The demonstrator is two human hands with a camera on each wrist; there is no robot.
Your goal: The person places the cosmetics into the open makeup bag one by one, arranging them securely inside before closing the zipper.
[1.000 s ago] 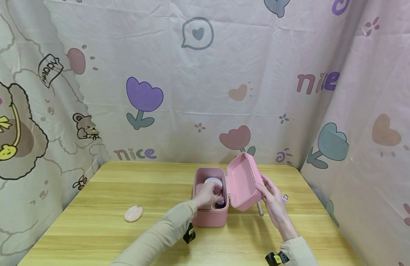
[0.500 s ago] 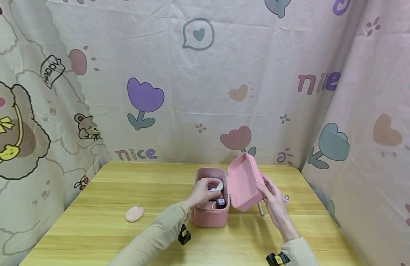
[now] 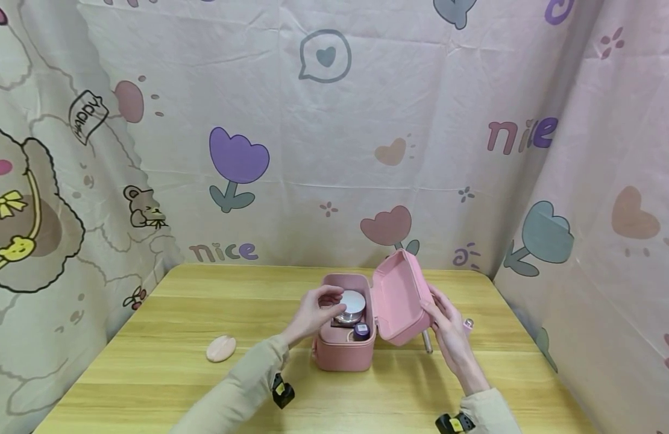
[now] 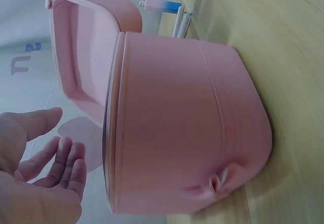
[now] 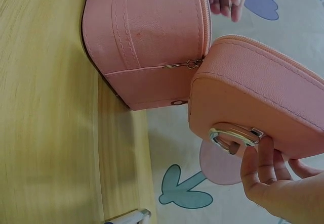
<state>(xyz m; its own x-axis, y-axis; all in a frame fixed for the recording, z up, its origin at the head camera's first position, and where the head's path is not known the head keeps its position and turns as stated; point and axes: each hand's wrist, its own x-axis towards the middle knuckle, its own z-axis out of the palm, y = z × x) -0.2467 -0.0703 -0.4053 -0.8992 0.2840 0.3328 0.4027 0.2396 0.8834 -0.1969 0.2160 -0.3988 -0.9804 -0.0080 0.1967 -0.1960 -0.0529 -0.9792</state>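
Observation:
A pink cosmetic case (image 3: 345, 357) stands on the table with its lid (image 3: 398, 296) swung out to the right. Inside are a round jar (image 3: 353, 302) with a white top and a small dark-capped bottle (image 3: 361, 331); the case walls hide the rest. My left hand (image 3: 315, 311) hovers over the case's left rim, near the jar. Its fingers are loosely bent, and the left wrist view shows nothing between them. With fingers and thumb, my right hand (image 3: 448, 330) grips the lid's outer edge, beside the metal-fitted handle (image 5: 235, 135).
A pale pink oval piece (image 3: 221, 349) lies on the table at the left. Behind the lid are a silver stick (image 3: 427, 342) and a pink-and-blue tube (image 4: 161, 5). A printed curtain (image 3: 291, 120) hangs beyond the table's far edge.
My left hand has come up out of the case and moved left, away from the jar, whose white top now shows. The right hand keeps its hold on the lid.

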